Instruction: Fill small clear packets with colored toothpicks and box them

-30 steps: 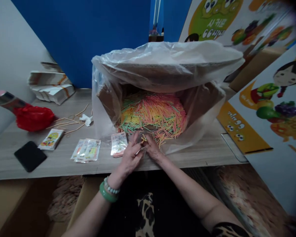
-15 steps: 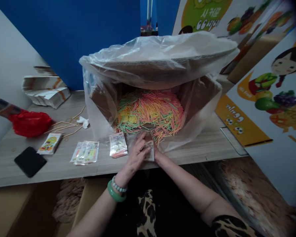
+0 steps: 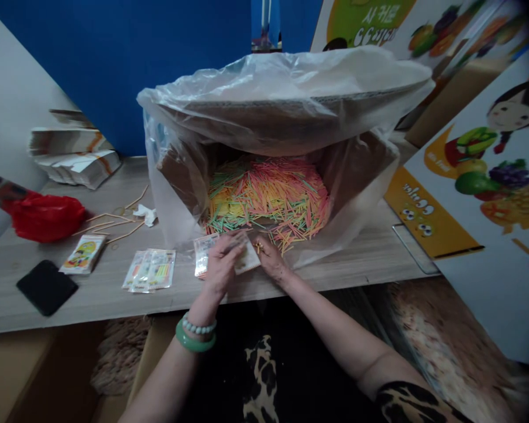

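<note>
My left hand (image 3: 223, 264) is closed on a small clear printed packet (image 3: 247, 254), which is tilted in front of the box. Just right of it, my right hand (image 3: 271, 259) is closed round a small bunch of thin sticks (image 3: 259, 247), their ends showing at its fingers. Behind both hands, pink, yellow and green sticks (image 3: 268, 197) lie heaped in an open cardboard box lined with a clear plastic bag (image 3: 163, 217). A stack of packets (image 3: 200, 258) sits partly hidden behind my left hand. Further left are several filled packets (image 3: 150, 270).
On the left of the table (image 3: 194, 299) are a black flat object (image 3: 47, 288), a stack of printed cards (image 3: 83, 254), a red plastic bundle (image 3: 48, 216), rubber bands, crumpled tissue (image 3: 146, 215) and folded cartons (image 3: 77, 155). A large printed box (image 3: 480, 235) stands at the right.
My left hand has moved left and up with the packet, which now shows more of its face. My right hand has come into fuller view, with stick ends showing in it.
</note>
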`<state>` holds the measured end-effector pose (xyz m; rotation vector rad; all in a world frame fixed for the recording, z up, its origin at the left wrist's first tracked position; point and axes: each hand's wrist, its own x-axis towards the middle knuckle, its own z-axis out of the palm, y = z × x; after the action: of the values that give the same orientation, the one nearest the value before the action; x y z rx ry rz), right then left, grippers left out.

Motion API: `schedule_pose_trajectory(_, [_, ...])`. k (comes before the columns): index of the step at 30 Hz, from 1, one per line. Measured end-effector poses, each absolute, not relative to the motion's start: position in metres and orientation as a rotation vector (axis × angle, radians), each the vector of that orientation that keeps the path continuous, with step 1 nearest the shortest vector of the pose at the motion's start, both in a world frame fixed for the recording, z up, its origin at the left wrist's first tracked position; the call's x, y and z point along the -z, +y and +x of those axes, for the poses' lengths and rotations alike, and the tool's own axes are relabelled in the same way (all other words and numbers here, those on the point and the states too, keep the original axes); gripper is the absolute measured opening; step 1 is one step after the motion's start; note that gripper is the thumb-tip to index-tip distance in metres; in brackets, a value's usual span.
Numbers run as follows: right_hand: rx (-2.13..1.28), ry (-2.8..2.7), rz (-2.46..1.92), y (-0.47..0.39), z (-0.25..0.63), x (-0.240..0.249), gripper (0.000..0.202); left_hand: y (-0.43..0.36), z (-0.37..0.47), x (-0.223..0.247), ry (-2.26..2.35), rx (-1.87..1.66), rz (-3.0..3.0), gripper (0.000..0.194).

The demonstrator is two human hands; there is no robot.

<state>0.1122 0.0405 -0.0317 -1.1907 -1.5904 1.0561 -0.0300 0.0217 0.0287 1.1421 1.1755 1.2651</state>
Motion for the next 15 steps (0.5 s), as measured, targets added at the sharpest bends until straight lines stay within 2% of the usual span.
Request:
schedule_pose_trajectory(4, [-1.093,-1.616,-1.223,0.041,0.116,0.029,0.008,0.017,-0.046,-0.024,1.209,-1.295,0.877,0.033])
schedule_pose_trajectory(6, [-1.127,-1.551,-1.223,0.041,0.116,0.028,0.014,0.013,-0.049,-0.017,1.211,-1.253,0.775,0.040])
schedule_pose_trajectory(15, [-1.203,-1.557,-1.233,0.032,0.116,0.021,0.018,0.000,-0.057,0.001,1.119,-0.975,0.735,0.039])
